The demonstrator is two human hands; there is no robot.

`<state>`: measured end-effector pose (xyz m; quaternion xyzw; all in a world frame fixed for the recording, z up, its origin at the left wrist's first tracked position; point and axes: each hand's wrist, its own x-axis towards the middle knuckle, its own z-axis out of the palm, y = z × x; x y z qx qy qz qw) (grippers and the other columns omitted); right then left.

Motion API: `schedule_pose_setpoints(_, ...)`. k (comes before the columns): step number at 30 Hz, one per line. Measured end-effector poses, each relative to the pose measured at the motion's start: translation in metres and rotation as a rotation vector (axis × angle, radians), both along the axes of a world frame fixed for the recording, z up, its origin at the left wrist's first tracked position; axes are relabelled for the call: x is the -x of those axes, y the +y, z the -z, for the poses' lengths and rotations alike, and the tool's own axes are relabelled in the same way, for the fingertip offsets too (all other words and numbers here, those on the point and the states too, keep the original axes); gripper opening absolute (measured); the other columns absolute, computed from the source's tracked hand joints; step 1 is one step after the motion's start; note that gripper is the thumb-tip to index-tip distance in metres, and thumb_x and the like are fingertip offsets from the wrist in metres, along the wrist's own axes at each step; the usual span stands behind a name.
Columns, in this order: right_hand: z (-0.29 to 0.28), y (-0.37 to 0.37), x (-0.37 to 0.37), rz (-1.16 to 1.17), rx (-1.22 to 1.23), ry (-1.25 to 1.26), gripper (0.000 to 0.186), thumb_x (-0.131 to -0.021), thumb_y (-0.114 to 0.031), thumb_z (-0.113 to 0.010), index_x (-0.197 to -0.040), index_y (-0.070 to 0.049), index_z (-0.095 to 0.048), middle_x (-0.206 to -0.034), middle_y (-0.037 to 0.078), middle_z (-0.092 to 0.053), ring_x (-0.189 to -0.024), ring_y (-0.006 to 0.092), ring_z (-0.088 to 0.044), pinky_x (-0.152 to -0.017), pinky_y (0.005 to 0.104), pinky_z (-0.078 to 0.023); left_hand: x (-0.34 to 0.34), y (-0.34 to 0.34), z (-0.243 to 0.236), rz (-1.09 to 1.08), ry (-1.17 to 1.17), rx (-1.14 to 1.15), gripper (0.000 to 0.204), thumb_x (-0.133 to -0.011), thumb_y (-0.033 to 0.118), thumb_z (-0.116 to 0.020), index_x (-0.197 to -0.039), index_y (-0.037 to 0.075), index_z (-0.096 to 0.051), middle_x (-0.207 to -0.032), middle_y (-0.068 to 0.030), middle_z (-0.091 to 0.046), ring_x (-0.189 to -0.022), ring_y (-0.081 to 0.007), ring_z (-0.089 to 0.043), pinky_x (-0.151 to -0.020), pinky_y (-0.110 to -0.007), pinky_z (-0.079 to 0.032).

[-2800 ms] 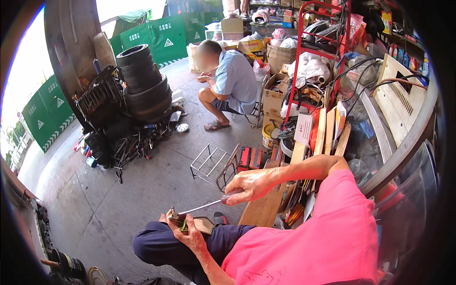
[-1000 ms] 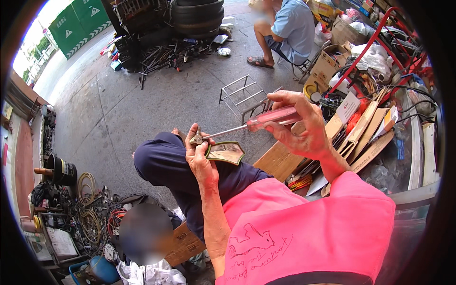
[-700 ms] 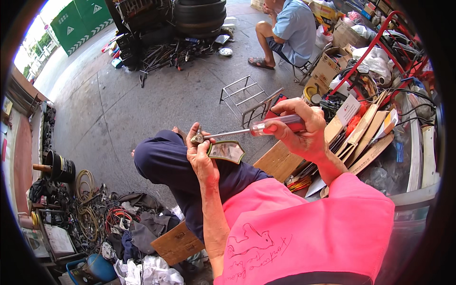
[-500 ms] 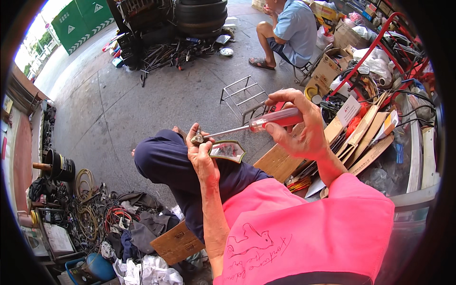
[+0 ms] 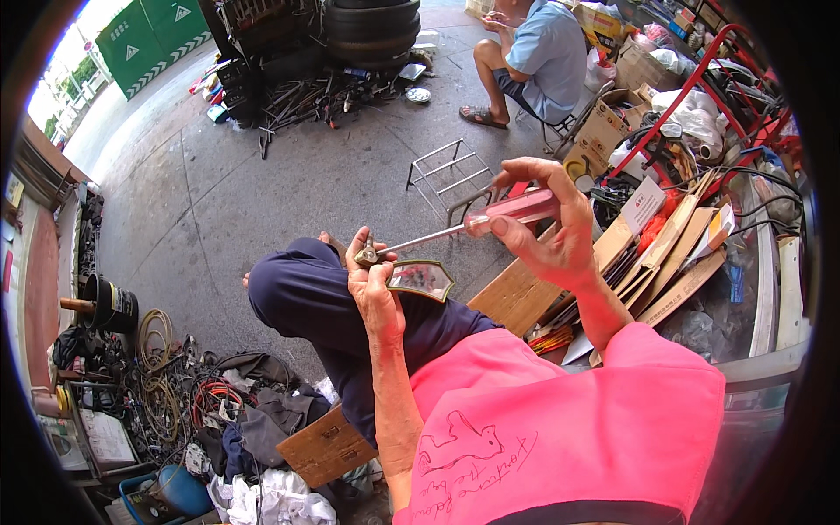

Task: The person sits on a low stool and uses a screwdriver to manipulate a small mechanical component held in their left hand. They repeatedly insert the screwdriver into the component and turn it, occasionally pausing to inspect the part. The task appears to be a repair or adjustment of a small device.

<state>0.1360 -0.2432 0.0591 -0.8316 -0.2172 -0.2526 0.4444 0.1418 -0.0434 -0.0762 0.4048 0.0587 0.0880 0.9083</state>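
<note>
The fingers of the left hand (image 5: 376, 297) pinch one end of a small mirror (image 5: 422, 279) with a green rim. A little metal piece (image 5: 368, 255) sits by those fingers. The fingers of the right hand (image 5: 564, 229) curl loosely around the fat, clear red handle of a screwdriver (image 5: 514, 212), with the thumb under it. Its long, thin rod slants down to the metal piece. The tip is too small for me to tell if it is in a screw.

Now put a clock over the view, with the mirror in the middle and 12 at the top. The metal piece is at 10 and the red handle is at 2. A knee in dark blue trousers (image 5: 302, 284) is at 9, right by the left hand. The pink shirt (image 5: 577, 420) is at 4 to 5. A wooden board (image 5: 514, 296) and flat cardboard (image 5: 669, 254) are at 3. A metal frame (image 5: 452, 178) stands just past 12. Farther up, a person in a blue shirt (image 5: 549, 66) sits at 1. Black tyres (image 5: 372, 33) are stacked just before 12. A black bucket (image 5: 112, 305) is at 9, and a heap of clothes (image 5: 273, 429) lies at 7 to 8.
</note>
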Motion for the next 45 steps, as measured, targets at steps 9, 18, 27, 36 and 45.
schedule_pose_setpoints(9, -0.001, 0.001, -0.002, 0.077, -0.058, 0.055, 0.05, -0.082, -0.027, -0.076, -0.119, -0.001, -0.054, -0.083, 0.005, -0.063, -0.074, 0.0073, -0.06, -0.064, 0.0202, -0.048, 0.002, 0.002, 0.0, 0.054, 0.006, 0.004, 0.057, -0.077, -0.008, -0.045, -0.133, 0.002, -0.046, -0.104, -0.0058, -0.052, -0.089, -0.012, -0.054, -0.083, -0.022, -0.044)
schedule_pose_setpoints(18, 0.0, -0.001, -0.002, -0.022, -0.115, 0.078, 0.046, -0.083, -0.021, -0.075, -0.118, -0.001, -0.053, -0.091, 0.006, -0.063, -0.077, 0.0085, -0.062, -0.066, 0.021, -0.051, 0.001, 0.002, 0.0, 0.062, 0.003, 0.012, 0.058, -0.076, -0.009, -0.046, -0.133, 0.001, -0.045, -0.102, -0.0049, -0.053, -0.088, -0.0114, -0.055, -0.082, -0.022, -0.044)
schedule_pose_setpoints(27, -0.001, -0.002, -0.002, -0.008, -0.157, 0.158, 0.052, -0.082, -0.025, -0.076, -0.121, -0.001, -0.052, -0.093, 0.005, -0.062, -0.083, 0.0101, -0.062, -0.07, 0.0228, -0.053, 0.0, 0.003, 0.003, 0.087, -0.002, 0.017, 0.059, -0.075, -0.01, -0.045, -0.133, 0.001, -0.045, -0.103, -0.0052, -0.053, -0.088, -0.0115, -0.054, -0.082, -0.022, -0.044)
schedule_pose_setpoints(36, -0.001, 0.004, 0.004, -0.025, -0.294, 0.142, 0.043, -0.081, -0.018, -0.076, -0.115, -0.002, -0.055, -0.091, 0.007, -0.064, -0.063, 0.007, -0.06, -0.051, 0.0178, -0.048, 0.0, 0.001, 0.004, 0.081, -0.023, 0.046, 0.045, -0.088, -0.004, -0.048, -0.133, 0.001, -0.046, -0.097, -0.0035, -0.056, -0.085, -0.0109, -0.055, -0.082, -0.023, -0.045)
schedule_pose_setpoints(45, -0.007, 0.015, 0.014, -0.064, -0.482, 0.109, 0.033, -0.083, -0.012, -0.075, -0.108, -0.001, -0.056, -0.089, 0.007, -0.066, -0.064, 0.0057, -0.061, -0.052, 0.0181, -0.048, 0.004, 0.006, 0.0, 0.176, -0.063, 0.218, 0.048, -0.087, -0.003, -0.045, -0.135, -0.001, -0.042, -0.093, -0.0079, -0.058, -0.082, -0.0134, -0.058, -0.082, -0.027, -0.048)
